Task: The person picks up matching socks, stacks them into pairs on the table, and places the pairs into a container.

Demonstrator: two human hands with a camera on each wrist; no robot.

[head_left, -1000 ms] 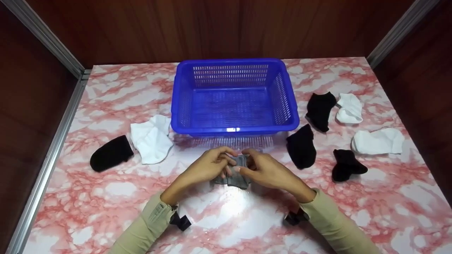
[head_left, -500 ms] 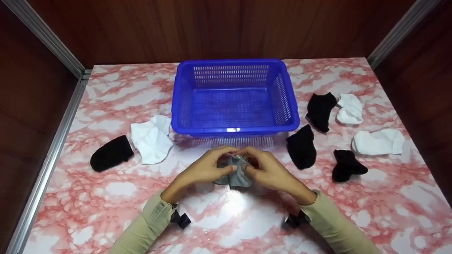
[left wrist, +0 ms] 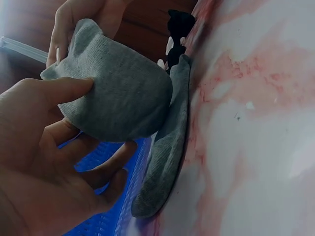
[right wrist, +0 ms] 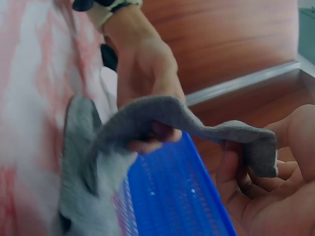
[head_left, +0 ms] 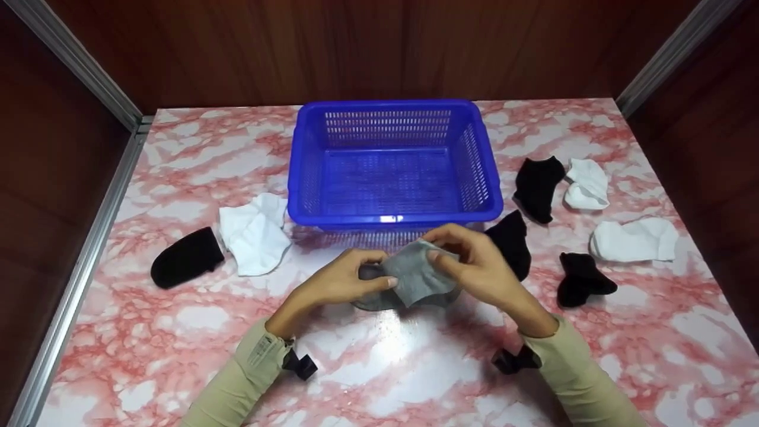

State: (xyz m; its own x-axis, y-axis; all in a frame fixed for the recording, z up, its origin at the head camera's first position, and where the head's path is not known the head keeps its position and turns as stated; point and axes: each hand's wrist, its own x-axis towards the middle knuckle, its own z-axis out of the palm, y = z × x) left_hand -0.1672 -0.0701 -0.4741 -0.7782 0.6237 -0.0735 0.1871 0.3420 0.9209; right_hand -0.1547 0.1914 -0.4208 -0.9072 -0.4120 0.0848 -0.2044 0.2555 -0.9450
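A grey sock (head_left: 418, 276) is stretched between both hands, in front of the basket. My left hand (head_left: 335, 281) pinches one side of it, thumb on top; in the left wrist view that thumb (left wrist: 74, 89) presses on the knit. My right hand (head_left: 483, 270) grips the other end, with the cloth between thumb and fingers in the right wrist view. Beneath lies a second grey sock (left wrist: 166, 157), flat on the marbled table (head_left: 391, 367) and partly covered by the held one in the head view.
A blue plastic basket (head_left: 394, 219) stands just beyond the hands. Leftward lie a black sock (head_left: 187, 258) and white socks (head_left: 255, 237). On the right are several black and white socks, one black sock (head_left: 517, 243) partly behind the right hand. Wooden panels (head_left: 379, 47) enclose the table.
My right hand has moved right and slightly up, drawing the grey sock out wider from its bunched state. My left hand stays nearly in place, its thumb on the sock.
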